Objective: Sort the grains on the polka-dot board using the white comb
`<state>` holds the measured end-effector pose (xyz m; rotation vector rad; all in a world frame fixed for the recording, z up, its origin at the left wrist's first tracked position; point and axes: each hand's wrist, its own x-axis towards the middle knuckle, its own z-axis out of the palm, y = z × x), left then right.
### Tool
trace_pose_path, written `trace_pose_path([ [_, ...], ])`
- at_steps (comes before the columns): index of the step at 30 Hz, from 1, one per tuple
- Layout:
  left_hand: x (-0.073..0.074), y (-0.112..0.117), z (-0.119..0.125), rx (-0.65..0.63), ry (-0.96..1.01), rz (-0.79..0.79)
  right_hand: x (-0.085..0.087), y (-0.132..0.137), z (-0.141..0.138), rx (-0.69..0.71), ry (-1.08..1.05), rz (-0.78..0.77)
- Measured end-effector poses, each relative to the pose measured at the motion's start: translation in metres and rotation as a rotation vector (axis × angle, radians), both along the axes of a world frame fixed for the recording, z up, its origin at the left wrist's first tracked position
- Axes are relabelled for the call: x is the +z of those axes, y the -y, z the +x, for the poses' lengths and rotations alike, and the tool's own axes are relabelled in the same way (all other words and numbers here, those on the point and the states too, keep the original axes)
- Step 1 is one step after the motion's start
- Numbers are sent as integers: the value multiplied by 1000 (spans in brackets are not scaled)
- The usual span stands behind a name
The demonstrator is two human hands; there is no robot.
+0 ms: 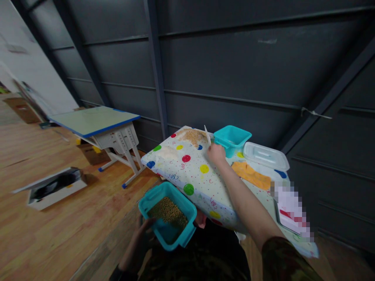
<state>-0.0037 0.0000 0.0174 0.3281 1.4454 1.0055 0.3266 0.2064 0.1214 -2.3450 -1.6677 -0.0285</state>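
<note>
My left hand (145, 226) grips the near-left side of a teal tub (168, 216) holding yellow-green beans, held below the table's near edge against my lap. My right hand (216, 153) reaches out over the table, fingers closed on a thin white card (207, 134) standing upright. Just left of that card lies a loose pile of tan grain (191, 136) on the dotted tablecloth (190, 171). An empty teal tub (232, 139) sits right behind my right hand.
A clear plastic lid (266, 155) and an orange cloth (252, 175) lie right of my arm. A blurred paper (291, 210) lies at the table's right end. A blue-edged desk (96, 121) and a white box (52, 187) stand on the wooden floor to the left. Dark wall panels rise behind.
</note>
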Motion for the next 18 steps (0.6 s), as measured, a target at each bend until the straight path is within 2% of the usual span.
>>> trace_pose_path([
  [4, -12, -4, -5, -51, -8, -12, 2, 0, -5, 30, -13, 14],
  [8, -17, -5, -7, -59, 12, -2, 4, -1, -6, 76, -12, 51],
  [14, -21, -6, -6, -24, 21, -5, -2, 1, -2, -13, 30, 44],
  [18, -26, -5, -7, -23, 37, 24, -3, 1, 0, -21, 57, 11],
])
